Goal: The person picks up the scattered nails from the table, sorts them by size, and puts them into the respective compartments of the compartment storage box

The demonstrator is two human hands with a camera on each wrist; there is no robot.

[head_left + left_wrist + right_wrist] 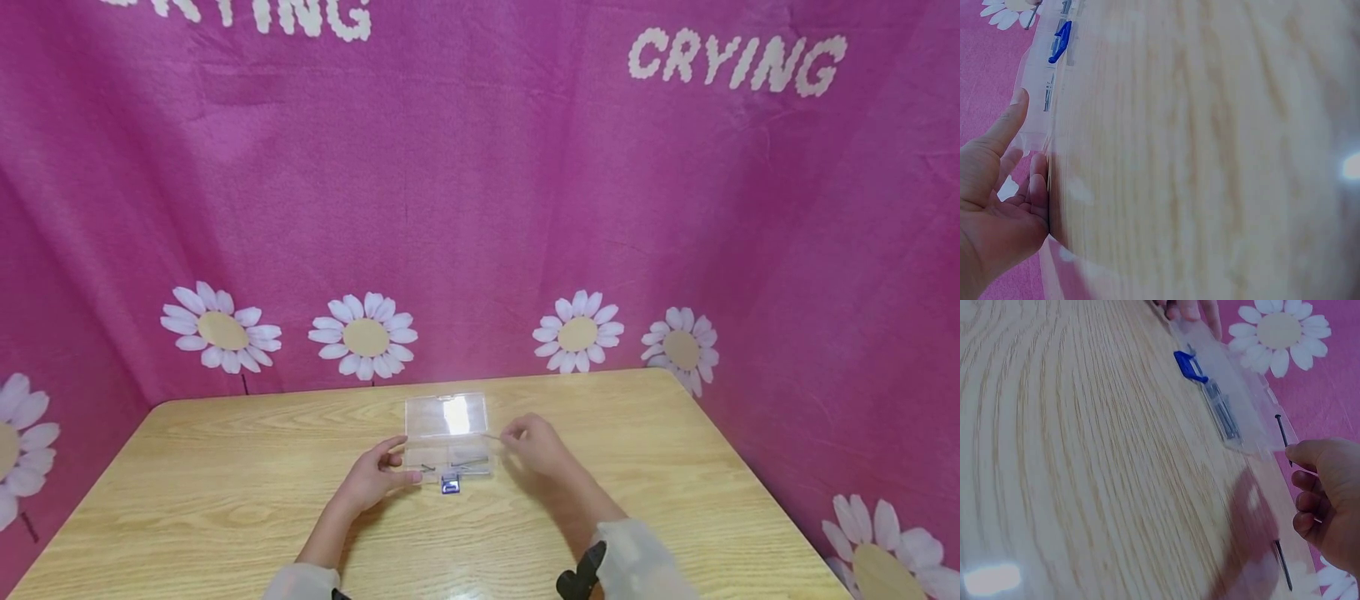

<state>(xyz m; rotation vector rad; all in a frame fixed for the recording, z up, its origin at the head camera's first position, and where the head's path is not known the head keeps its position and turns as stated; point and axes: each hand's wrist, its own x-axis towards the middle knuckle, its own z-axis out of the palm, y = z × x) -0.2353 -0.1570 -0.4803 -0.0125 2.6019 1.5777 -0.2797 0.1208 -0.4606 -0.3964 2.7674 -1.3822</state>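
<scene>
A small clear plastic box (447, 458) lies on the table with its lid (431, 417) raised at the back and a blue latch (450, 484) at the front. Inside, dark nails (1221, 412) lie in its compartments. My left hand (375, 477) holds the box's left end, thumb at the front corner and a finger at the rear. To the right of the box, my right hand (532, 443) pinches a nail (1282, 431) between thumb and forefinger, its head pointing toward the box. The left hand's other fingers (1038, 187) are curled near the box's end.
Another nail (1283, 565) lies on the wooden table (225, 500), near the right hand. A pink curtain (480, 208) with daisies hangs behind the table and along both sides. A black strap device (581, 573) sits on the right wrist.
</scene>
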